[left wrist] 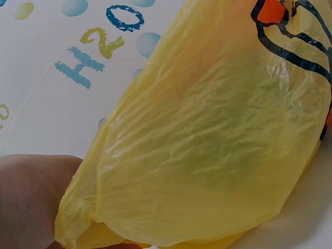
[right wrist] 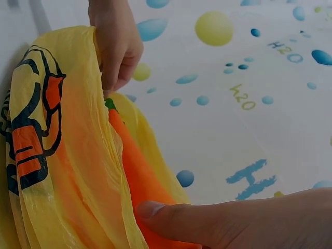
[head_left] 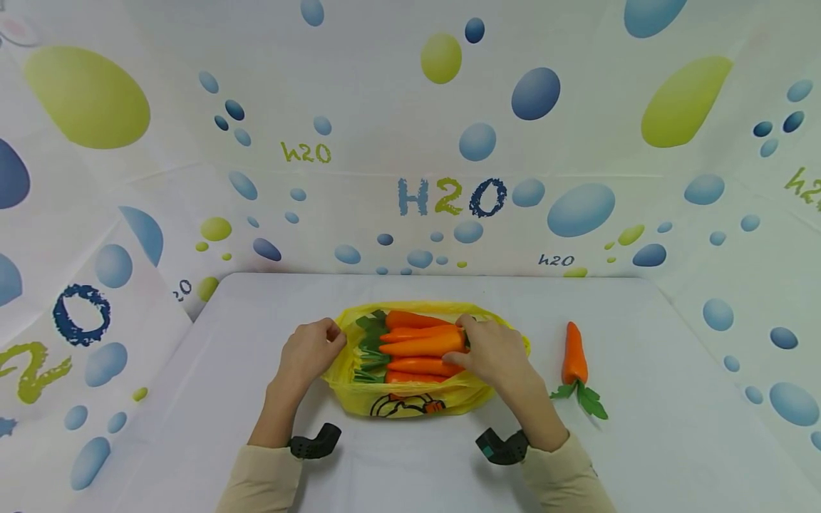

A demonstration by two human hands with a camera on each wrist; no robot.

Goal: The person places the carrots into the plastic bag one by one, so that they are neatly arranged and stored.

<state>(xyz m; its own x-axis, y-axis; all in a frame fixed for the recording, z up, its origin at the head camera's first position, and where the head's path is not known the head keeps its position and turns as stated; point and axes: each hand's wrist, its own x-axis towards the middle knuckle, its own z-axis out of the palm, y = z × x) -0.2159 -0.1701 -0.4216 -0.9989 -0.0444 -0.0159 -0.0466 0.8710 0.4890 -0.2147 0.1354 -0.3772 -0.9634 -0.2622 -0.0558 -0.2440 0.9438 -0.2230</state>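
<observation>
A yellow plastic bag [head_left: 346,399] with a black-and-orange print lies open at the table's middle. Inside it several orange carrots [head_left: 420,347] lie sideways, most with green tops to the left. My left hand [head_left: 311,349] pinches the bag's left rim; the left wrist view has the plastic [left wrist: 192,150] gathered at the fingers. Over the right side of the bag, my right hand [head_left: 497,353] grips the right end of a carrot on the pile. The right wrist view shows the thumb [right wrist: 161,212] against an orange carrot [right wrist: 137,161]; the other fingers are hidden there.
A single carrot [head_left: 575,356] lies outside the bag to the right, leaves toward the near edge. A white cloth [head_left: 192,427] covers the table. Behind stands a white backdrop [head_left: 385,92] printed with blue and green drops. Each wrist wears a black camera mount [head_left: 316,442].
</observation>
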